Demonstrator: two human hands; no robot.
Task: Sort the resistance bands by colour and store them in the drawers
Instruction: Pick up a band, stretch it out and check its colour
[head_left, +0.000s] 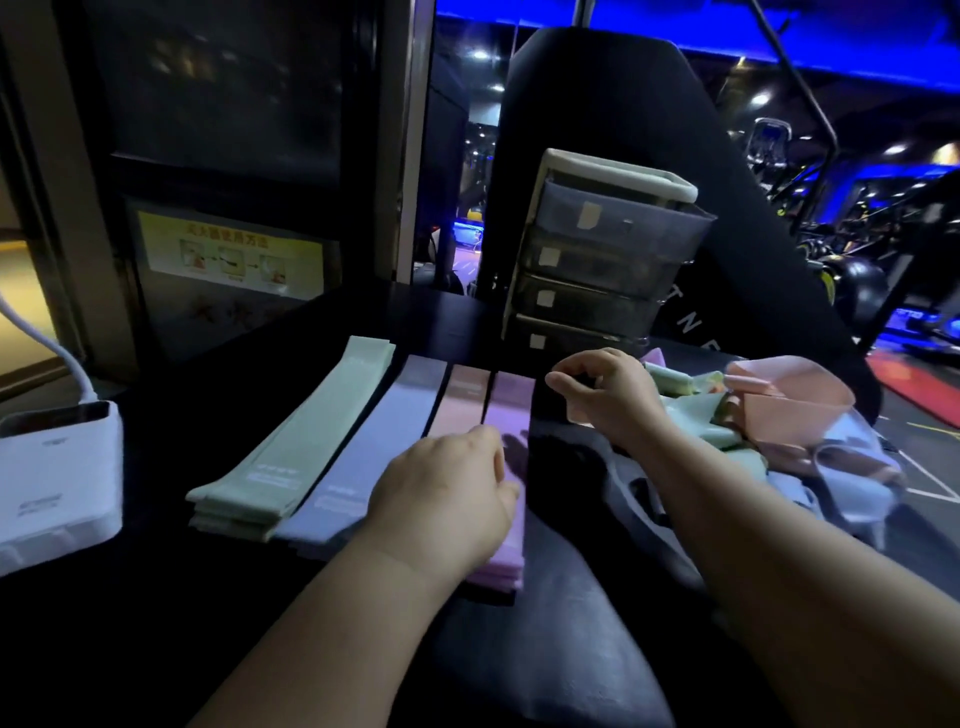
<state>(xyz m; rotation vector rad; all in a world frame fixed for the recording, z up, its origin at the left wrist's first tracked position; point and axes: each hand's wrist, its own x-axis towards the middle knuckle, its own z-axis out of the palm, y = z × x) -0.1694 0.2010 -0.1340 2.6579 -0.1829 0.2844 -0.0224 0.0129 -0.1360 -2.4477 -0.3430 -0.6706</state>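
Observation:
Four sorted stacks of flat resistance bands lie side by side on the dark table (208, 597): green (291, 447), pale lavender-blue (379, 431), pink (465, 397) and purple (511, 408). My left hand (447, 499) rests palm down across the near ends of the pink and purple stacks. My right hand (608, 395) hovers just right of the purple stack with thumb and fingers curled, and seems to pinch the far end of a black band (550, 467) that is hard to make out. A small drawer unit (597, 260) with several dark translucent drawers stands behind, all closed.
A loose pile of unsorted green, pink and pale blue bands (779, 421) lies at the right, under my right forearm. A white box-shaped device (52, 467) with a white cable sits at the left table edge. A black padded gym seat back rises behind the drawers.

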